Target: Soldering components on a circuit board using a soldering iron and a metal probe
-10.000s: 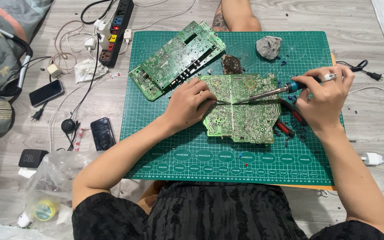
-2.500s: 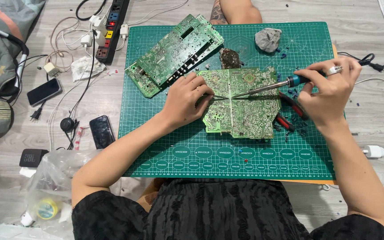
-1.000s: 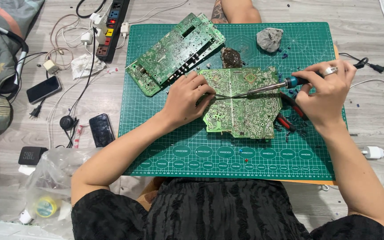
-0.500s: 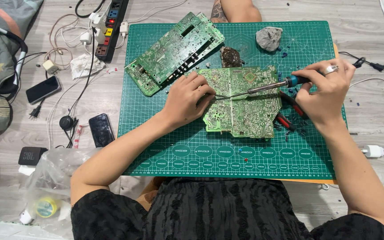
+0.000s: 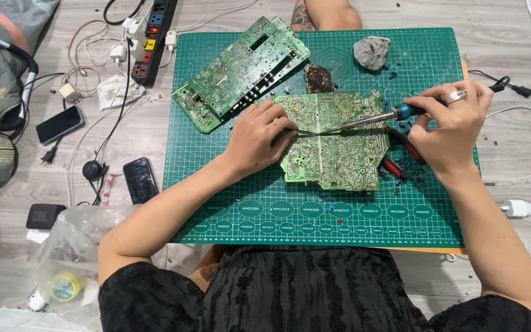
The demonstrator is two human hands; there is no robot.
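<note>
Phones on floor: two, dark, left of the green cutting mat (image 5: 241, 203)
Circuit boards: two; tilted board (image 5: 241, 74) upper left, worked board (image 5: 339, 141) at mat centre
Left hand (image 5: 259, 138): curled, pinching thin tweezers (image 5: 305, 131) on worked board
Right hand (image 5: 453, 126): gripping soldering iron (image 5: 379, 118), tip on board
Change: hands unmoved since earlier frames

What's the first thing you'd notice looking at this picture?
The big green cutting mat on the floor stands out first. In its middle lies a green circuit board, where the right hand holds a blue-handled soldering iron and the left hand holds thin tweezers.
</note>
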